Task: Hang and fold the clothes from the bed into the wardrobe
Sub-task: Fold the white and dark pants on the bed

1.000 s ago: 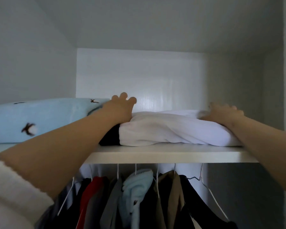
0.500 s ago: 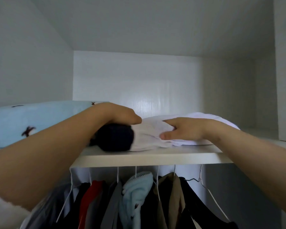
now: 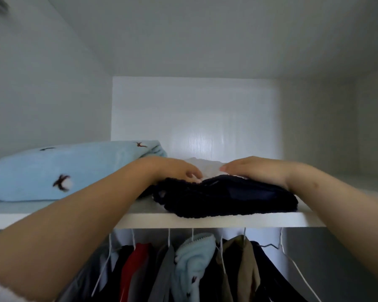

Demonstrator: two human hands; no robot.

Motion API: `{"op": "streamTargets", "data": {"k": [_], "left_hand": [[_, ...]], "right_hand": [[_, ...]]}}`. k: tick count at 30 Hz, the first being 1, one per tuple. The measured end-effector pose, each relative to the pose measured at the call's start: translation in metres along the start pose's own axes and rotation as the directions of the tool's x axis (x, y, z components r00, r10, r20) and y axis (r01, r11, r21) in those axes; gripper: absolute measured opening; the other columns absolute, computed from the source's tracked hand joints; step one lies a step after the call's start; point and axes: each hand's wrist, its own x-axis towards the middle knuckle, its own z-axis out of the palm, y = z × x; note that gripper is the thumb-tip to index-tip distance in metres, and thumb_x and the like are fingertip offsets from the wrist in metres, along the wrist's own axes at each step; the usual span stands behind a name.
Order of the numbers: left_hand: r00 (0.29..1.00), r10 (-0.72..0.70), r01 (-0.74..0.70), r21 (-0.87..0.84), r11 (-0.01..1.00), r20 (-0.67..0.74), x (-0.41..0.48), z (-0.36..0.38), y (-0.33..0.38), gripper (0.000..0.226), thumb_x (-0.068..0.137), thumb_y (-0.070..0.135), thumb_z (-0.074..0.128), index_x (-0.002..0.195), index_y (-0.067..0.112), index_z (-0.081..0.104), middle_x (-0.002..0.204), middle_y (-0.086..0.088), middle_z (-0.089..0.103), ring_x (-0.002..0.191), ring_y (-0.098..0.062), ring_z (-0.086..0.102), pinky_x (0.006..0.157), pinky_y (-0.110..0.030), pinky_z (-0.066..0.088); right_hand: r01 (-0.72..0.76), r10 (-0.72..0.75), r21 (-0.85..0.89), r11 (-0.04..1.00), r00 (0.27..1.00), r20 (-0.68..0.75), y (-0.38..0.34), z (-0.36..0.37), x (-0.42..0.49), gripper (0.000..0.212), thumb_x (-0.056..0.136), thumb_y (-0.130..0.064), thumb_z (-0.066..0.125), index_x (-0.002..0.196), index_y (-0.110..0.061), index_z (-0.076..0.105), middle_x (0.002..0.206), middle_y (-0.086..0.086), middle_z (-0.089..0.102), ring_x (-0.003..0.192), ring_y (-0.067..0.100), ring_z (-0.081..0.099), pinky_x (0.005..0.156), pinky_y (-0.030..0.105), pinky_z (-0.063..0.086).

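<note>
At frame centre, the folded navy garment (image 3: pixel 227 197) lay at the wardrobe shelf's (image 3: pixel 205 222) front lip. Our right grip (image 3: pixel 258 171) pressed flat on it. The left grip (image 3: pixel 175 171) curled; pinching or not, we couldn't tell. We judged a careless release might drag it off.

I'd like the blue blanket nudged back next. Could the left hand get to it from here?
Probably yes. The left hand rests at the dark sweater, right beside the blue blanket on the same shelf, and nothing stands between them.
</note>
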Motion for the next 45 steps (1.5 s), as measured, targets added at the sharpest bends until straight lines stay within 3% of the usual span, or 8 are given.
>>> {"op": "streamTargets", "data": {"k": [5,11,14,17,27,36,41,45], "left_hand": [[0.898,-0.116,0.246,0.267,0.932,-0.424,-0.003,-0.008,-0.014,0.031,0.09,0.016,0.054,0.118,0.029,0.06,0.127,0.0,0.054,0.114,-0.018,0.051,0.089,-0.028,0.039],[0.716,-0.131,0.543,0.43,0.721,-0.685,-0.028,-0.002,-0.035,0.039,0.093,0.04,0.035,0.127,0.034,0.052,0.143,0.0,0.04,0.138,-0.027,0.023,0.109,-0.047,0.016],[0.785,-0.254,0.466,0.268,0.844,-0.565,-0.041,0.0,-0.046,0.037,0.093,0.037,0.031,0.116,0.034,0.06,0.126,0.002,0.053,0.118,-0.024,0.046,0.09,-0.037,0.027],[0.805,-0.277,0.366,0.072,0.928,-0.525,-0.042,-0.002,-0.047,0.033,0.095,0.036,0.03,0.102,0.038,0.062,0.126,0.009,0.055,0.119,-0.019,0.046,0.094,-0.037,0.023],[0.872,-0.099,0.265,0.293,0.919,-0.479,-0.055,0.024,-0.056,0.034,0.092,0.051,0.034,0.123,0.051,0.048,0.152,0.012,0.027,0.144,-0.014,0.003,0.113,-0.048,-0.001],[0.869,-0.068,0.222,0.265,0.938,-0.49,-0.074,0.045,-0.038,0.045,0.095,0.035,0.024,0.139,0.039,0.036,0.155,0.005,0.02,0.145,-0.017,0.002,0.113,-0.049,-0.004],[0.771,0.052,0.044,0.134,0.99,-0.634,-0.1,0.07,-0.02,0.038,0.094,0.036,0.032,0.125,0.031,0.052,0.134,0.002,0.051,0.128,-0.018,0.039,0.113,-0.047,0.009],[0.647,0.073,-0.3,-0.165,0.939,-0.759,-0.13,0.114,0.026,0.026,0.087,0.03,0.055,0.112,0.024,0.062,0.117,0.002,0.063,0.109,-0.02,0.054,0.111,-0.04,0.021]], "right_hand": [[-0.085,0.056,-0.36,0.929,0.994,-0.091,-0.023,0.022,0.029,0.042,0.097,-0.04,0.039,0.113,-0.009,0.064,0.12,0.009,0.06,0.109,0.024,0.057,0.098,0.033,0.042],[-0.142,0.068,-0.508,0.85,0.985,-0.161,-0.037,0.042,0.052,0.042,0.101,-0.032,0.032,0.069,-0.009,0.044,0.077,0.004,0.047,0.075,0.017,0.048,0.081,0.027,0.035],[-0.033,-0.031,-0.455,0.89,0.991,-0.133,-0.043,0.048,0.052,0.043,0.101,-0.038,0.028,0.106,-0.01,0.06,0.124,0.012,0.055,0.113,0.026,0.05,0.103,0.034,0.033],[0.113,-0.121,-0.366,0.924,0.993,0.003,-0.052,0.06,0.046,0.054,0.097,-0.055,0.022,0.139,-0.027,0.043,0.149,0.003,0.037,0.132,0.022,0.037,0.109,0.034,0.022],[0.089,-0.169,-0.675,0.732,0.984,-0.054,-0.051,0.08,0.029,0.047,0.097,-0.053,0.015,0.139,-0.044,0.032,0.149,-0.005,0.032,0.133,0.028,0.03,0.105,0.056,0.027],[-0.115,-0.127,-0.581,0.806,0.924,-0.36,-0.055,0.11,-0.033,0.042,0.097,-0.038,0.021,0.134,-0.031,0.041,0.137,-0.005,0.045,0.129,0.02,0.034,0.1,0.042,0.023],[-0.102,-0.093,-0.344,0.934,0.857,-0.507,-0.054,0.145,-0.1,0.045,0.1,-0.031,0.026,0.144,-0.03,0.031,0.153,-0.007,0.026,0.143,0.017,0.014,0.113,0.039,0.012],[-0.132,0.104,-0.002,0.991,0.793,-0.6,-0.044,0.161,-0.174,0.047,0.096,-0.025,0.033,0.142,-0.032,0.034,0.142,0.001,0.045,0.133,0.022,0.036,0.114,0.04,0.022]]}}
